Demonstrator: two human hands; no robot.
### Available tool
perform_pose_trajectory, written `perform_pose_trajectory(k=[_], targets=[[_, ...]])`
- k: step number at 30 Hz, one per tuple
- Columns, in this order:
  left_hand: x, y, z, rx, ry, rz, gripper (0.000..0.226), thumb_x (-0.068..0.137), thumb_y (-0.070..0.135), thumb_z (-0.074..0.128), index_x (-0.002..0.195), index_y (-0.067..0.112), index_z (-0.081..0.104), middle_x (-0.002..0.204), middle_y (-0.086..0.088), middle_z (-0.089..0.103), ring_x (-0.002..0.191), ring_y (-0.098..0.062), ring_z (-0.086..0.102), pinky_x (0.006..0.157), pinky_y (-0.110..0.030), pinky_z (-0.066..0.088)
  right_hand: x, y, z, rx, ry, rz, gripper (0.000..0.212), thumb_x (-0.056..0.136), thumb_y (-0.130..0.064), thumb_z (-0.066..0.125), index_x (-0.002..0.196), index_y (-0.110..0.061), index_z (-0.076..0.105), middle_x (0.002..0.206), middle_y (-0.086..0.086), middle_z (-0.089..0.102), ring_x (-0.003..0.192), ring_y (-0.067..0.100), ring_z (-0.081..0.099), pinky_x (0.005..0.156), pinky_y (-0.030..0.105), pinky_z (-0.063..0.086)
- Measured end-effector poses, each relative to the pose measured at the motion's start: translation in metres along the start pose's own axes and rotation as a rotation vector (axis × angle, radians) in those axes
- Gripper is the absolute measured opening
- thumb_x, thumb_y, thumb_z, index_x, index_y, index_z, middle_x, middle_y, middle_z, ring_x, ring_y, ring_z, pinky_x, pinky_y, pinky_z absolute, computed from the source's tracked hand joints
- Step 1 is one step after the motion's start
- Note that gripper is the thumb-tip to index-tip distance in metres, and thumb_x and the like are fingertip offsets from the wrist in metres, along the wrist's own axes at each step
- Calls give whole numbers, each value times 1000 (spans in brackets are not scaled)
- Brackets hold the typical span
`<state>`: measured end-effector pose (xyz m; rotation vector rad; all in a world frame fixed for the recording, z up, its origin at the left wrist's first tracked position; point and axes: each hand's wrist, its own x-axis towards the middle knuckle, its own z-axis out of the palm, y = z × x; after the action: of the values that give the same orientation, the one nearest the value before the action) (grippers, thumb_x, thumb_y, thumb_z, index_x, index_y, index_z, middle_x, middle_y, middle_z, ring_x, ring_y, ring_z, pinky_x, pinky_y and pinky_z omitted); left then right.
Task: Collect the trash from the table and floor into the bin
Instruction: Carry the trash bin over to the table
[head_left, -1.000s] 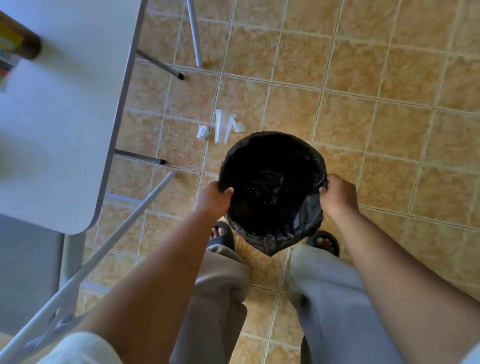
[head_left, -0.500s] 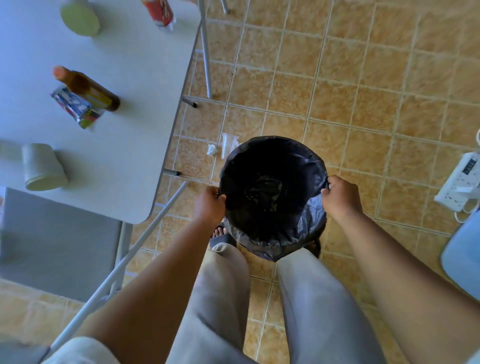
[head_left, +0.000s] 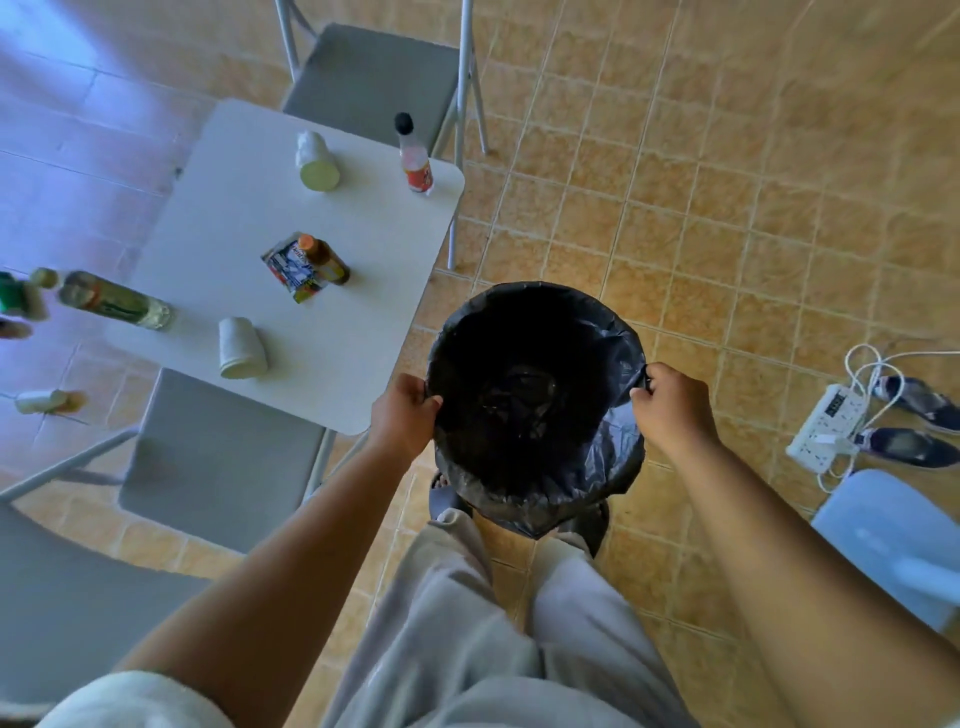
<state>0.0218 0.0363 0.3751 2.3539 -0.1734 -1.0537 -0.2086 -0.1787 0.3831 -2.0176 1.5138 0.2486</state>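
Two hands hold one bin, which is lined with a black bag. The left hand curls its fingers over the left rim, and the right hand pinches the bag's edge at the right rim. The bin is over the tiled floor, just beside the near right corner of the white table and in front of the person's legs. Its mouth faces up, and something dark lies at the bottom, too dim to name. Five things are plainly on the table: one white cup on its side, one brown bottle with an orange cap, one printed carton right beside it, one white bottle with a pale green end, and one red-labelled bottle with a black cap. One clear bottle is at the table's left edge. Left of it, a few blurred items lie on the floor. Three grey chair seats show around the table. At the right, one power strip and two dark shoes lie on the floor.
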Motion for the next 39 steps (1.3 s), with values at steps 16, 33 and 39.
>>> perform_pose_trajectory(k=[16, 33, 39], targets=[[-87, -22, -57, -31, 233, -7, 17, 76, 17, 59, 82, 28, 47, 80, -2, 58, 73, -22, 58, 67, -43, 55, -40, -60, -59, -44, -35, -378, 24, 93, -15, 57, 114, -7, 65, 101, 16, 70, 80, 30, 65, 66, 33, 52], [-76, -53, -88, -617, 141, -164, 65, 87, -1, 59, 139, 32, 38, 116, -5, 58, 98, -26, 64, 67, -42, 61, 10, -203, -41, -225, -200, -639, 14, 88, -8, 48, 86, -10, 62, 80, 8, 62, 65, 24, 56, 54, 27, 38], [-21, -42, -127, -567, 210, -161, 69, 85, -3, 53, 140, 33, 33, 111, -11, 60, 97, -32, 64, 74, -51, 59, 47, -273, -27, -254, -206, -679, 15, 88, -8, 48, 94, -10, 62, 89, 13, 65, 79, 33, 58, 66, 30, 42]])
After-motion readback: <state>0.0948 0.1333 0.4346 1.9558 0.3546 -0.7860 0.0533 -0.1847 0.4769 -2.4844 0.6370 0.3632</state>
